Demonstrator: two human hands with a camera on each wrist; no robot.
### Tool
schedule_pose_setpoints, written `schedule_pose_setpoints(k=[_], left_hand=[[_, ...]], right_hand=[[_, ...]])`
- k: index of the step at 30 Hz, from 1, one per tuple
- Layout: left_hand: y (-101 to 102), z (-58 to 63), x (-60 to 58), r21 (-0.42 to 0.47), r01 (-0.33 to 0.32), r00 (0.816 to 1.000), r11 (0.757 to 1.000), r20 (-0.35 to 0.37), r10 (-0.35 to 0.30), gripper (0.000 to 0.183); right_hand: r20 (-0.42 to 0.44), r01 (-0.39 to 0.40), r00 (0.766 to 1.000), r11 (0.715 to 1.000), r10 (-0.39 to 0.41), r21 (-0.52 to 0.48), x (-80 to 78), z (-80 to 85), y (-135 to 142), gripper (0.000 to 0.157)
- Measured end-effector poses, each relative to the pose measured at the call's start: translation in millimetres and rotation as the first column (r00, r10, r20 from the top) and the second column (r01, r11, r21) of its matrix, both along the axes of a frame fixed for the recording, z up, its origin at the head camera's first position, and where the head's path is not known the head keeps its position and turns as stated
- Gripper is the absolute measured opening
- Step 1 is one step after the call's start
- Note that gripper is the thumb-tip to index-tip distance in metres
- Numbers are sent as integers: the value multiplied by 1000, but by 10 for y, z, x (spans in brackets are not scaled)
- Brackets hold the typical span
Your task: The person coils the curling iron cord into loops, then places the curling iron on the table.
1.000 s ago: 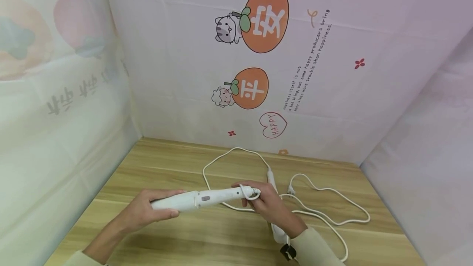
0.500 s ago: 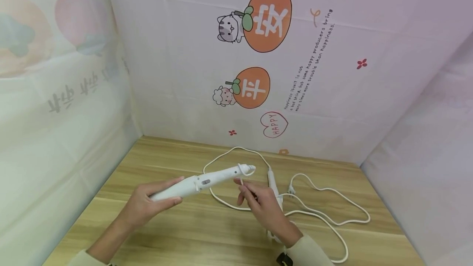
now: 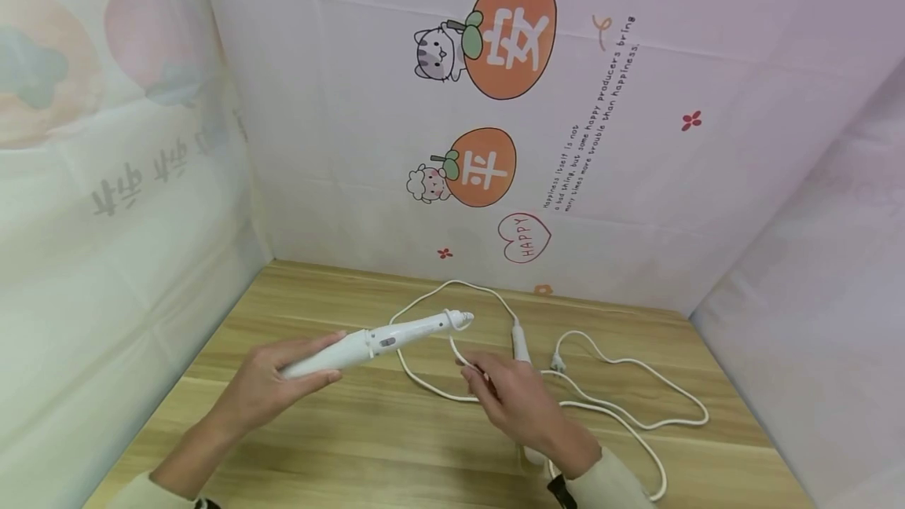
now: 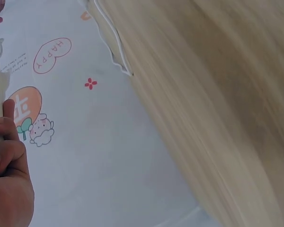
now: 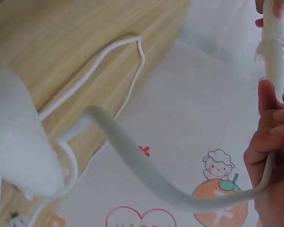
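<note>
A white hair straightener (image 3: 403,333) with a small grey switch is held up over the wooden table, tilted with its cord end up and to the right. My left hand (image 3: 261,383) grips its wide end between thumb and fingers. A loop of its white cord (image 3: 458,350) lies around the narrow tip, and from there the cord runs down to my right hand (image 3: 522,400), which pinches it with curled fingers. In the right wrist view the cord (image 5: 146,176) hangs in a curve from the right hand (image 5: 274,137).
A second long white device (image 3: 521,346) with its own cord lies on the table (image 3: 368,446), partly hidden behind the right hand. White cord (image 3: 654,458) and a plug (image 3: 558,362) lie in loose curves to the right. Printed cloth walls (image 3: 339,140) enclose the table.
The straightener's narrow end has risen, and the straightener has shifted slightly left. My right hand has let go of that end, taken the cord and drawn away to the right and down.
</note>
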State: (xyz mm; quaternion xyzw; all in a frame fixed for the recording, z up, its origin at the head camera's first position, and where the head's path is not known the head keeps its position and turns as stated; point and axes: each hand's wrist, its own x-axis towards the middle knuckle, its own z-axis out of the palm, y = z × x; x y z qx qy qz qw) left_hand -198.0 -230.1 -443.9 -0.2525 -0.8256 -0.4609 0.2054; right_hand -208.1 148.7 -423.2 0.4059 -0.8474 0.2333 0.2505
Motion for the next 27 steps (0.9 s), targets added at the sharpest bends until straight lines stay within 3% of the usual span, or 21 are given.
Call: schedule_pose_setpoints(k=[2, 5, 9, 17, 22, 27], left_hand=[[-9, -2, -11, -25, 15, 1000, 1000, -15, -15, 52], [-22, 3, -13, -55, 43, 999, 998, -8, -43, 52], [-19, 35, -2, -95, 77, 997, 992, 1, -77, 51], [68, 98, 2, -204, 145, 983, 968, -85, -165, 54], [112, 143, 41, -260, 173, 979, 950, -60, -194, 54], [116, 157, 77, -301, 224, 972, 927, -5, -236, 56]], right_hand=[[-86, -13, 996, 1000, 15, 29, -14, 30, 27, 20], [-240, -23, 970, 998, 38, 66, -48, 94, 57, 34], [-348, -42, 934, 993, 78, 107, -85, 205, 89, 38], [-347, -70, 932, 990, 108, 120, -168, 231, 171, 33], [-320, -93, 939, 990, 123, 109, -189, 239, 196, 29], [-239, -90, 964, 989, 117, 119, -204, 246, 237, 30]])
